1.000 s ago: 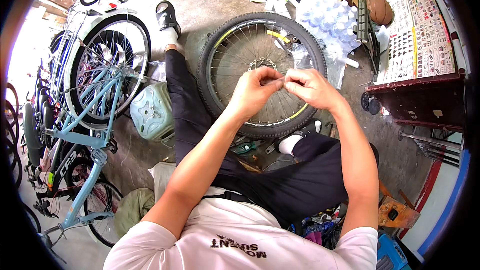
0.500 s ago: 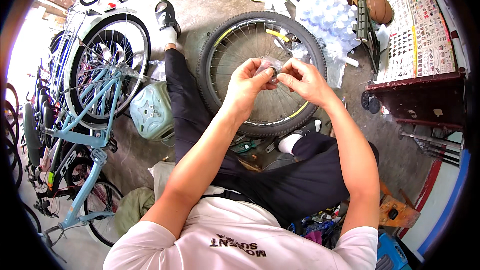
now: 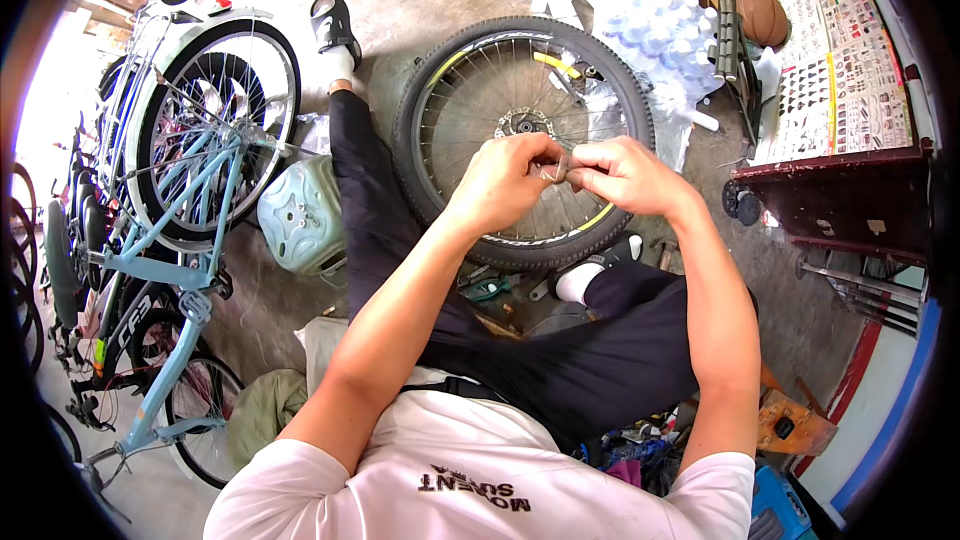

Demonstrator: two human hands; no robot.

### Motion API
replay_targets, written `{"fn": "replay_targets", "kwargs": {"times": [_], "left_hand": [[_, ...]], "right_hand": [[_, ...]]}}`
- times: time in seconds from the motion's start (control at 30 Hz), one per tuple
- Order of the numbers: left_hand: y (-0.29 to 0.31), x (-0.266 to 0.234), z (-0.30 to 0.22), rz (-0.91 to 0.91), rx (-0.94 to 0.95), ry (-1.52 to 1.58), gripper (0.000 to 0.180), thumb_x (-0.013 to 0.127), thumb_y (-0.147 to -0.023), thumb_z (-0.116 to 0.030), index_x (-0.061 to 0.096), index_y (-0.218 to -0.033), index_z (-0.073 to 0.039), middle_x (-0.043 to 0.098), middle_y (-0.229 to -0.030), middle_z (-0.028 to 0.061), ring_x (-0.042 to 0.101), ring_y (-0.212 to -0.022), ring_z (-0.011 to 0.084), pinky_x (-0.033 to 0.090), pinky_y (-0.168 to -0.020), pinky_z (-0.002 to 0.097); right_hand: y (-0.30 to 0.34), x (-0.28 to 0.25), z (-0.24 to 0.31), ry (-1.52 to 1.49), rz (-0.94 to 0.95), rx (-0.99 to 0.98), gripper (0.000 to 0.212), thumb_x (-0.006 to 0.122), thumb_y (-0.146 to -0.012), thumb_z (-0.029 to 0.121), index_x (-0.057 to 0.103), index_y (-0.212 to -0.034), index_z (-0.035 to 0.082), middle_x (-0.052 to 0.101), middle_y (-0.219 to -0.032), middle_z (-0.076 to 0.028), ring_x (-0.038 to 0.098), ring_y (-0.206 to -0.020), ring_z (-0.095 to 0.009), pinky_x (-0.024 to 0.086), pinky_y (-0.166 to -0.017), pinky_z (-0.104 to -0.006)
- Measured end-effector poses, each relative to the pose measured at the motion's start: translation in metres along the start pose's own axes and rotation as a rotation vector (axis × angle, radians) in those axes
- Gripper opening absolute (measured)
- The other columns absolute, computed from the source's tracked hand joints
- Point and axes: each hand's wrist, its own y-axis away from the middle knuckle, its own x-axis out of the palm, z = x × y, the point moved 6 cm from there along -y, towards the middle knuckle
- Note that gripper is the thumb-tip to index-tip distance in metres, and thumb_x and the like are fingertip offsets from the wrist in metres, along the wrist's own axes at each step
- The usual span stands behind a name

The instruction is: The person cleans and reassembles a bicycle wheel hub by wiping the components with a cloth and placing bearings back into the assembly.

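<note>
Both of my hands are raised over a bicycle wheel (image 3: 404, 125) that lies flat on the floor between my legs. Its brake disc (image 3: 508, 127) at the hub shows just beyond my fingers. My left hand (image 3: 503, 183) is closed, its fingertips pinching a small clear plastic bag (image 3: 554, 171). Close against it, my right hand (image 3: 636, 178) is closed too, thumb and fingers gripping the bag's other side. Fingers cover most of the bag, so its contents cannot be made out now.
A pale blue bicycle (image 3: 160, 275) stands at the left, beside a light blue plastic stool (image 3: 297, 218). Wrapped clear bottles (image 3: 655, 35) lie beyond the wheel. At the right is a dark red cabinet (image 3: 850, 195). Tools, including green-handled pliers (image 3: 490, 288), lie near my foot.
My hands have turned inward, with the fingertips drawn together around the bag and slightly lower. The brake disc, covered before, now shows; the bag's dark contents are now hidden.
</note>
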Motion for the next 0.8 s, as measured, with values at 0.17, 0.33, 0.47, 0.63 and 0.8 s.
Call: {"fn": "replay_targets", "kwargs": {"times": [0.17,0.33,0.47,0.63,0.8], "left_hand": [[-0.004,0.000,0.017,-0.182,-0.067,0.325,0.009,0.066,-0.090,-0.001,0.068,-0.098,0.001,0.068,-0.083,0.0018,0.059,-0.075,0.0064,0.047,-0.067,0.0229],[-0.002,0.008,0.027,-0.175,-0.160,0.839,0.012,0.064,-0.095,-0.006,0.067,-0.105,-0.001,0.067,-0.090,0.0012,0.060,-0.079,0.0084,0.049,-0.068,0.0243],[0.001,0.017,0.031,-0.180,-0.255,1.067,0.014,0.065,-0.096,-0.009,0.065,-0.109,-0.003,0.067,-0.099,0.0010,0.060,-0.081,0.0088,0.050,-0.073,0.0255],[-0.002,0.011,0.029,-0.214,-0.156,0.969,0.017,0.064,-0.096,-0.005,0.061,-0.112,0.000,0.067,-0.099,0.0049,0.064,-0.083,0.0134,0.054,-0.079,0.0278],[-0.003,0.014,0.027,-0.171,-0.145,0.894,0.017,0.064,-0.096,-0.005,0.060,-0.112,0.000,0.067,-0.099,0.0067,0.065,-0.087,0.0135,0.055,-0.080,0.0294]], "right_hand": [[0.003,0.003,0.044,0.676,-0.438,-0.440,0.006,0.068,-0.083,0.014,0.066,-0.084,0.009,0.056,-0.070,-0.002,0.060,-0.071,-0.021,0.047,-0.075,-0.0370],[0.008,0.008,0.051,1.034,-0.738,-0.559,0.007,0.066,-0.080,0.016,0.066,-0.087,0.014,0.057,-0.076,0.002,0.060,-0.081,-0.017,0.046,-0.084,-0.0366],[0.003,0.002,0.044,0.920,-0.762,-0.595,0.008,0.065,-0.085,0.019,0.066,-0.088,0.012,0.060,-0.077,0.000,0.061,-0.077,-0.020,0.048,-0.078,-0.0376],[-0.008,-0.010,-0.007,-0.047,-0.327,-0.004,0.028,0.063,-0.097,0.031,0.063,-0.090,0.003,0.063,-0.073,-0.007,0.059,-0.063,-0.023,0.044,-0.059,-0.0364],[-0.004,-0.013,0.008,-0.085,-0.260,-0.031,0.025,0.066,-0.095,0.027,0.062,-0.091,0.003,0.065,-0.073,-0.009,0.059,-0.063,-0.018,0.044,-0.059,-0.0355]]}}
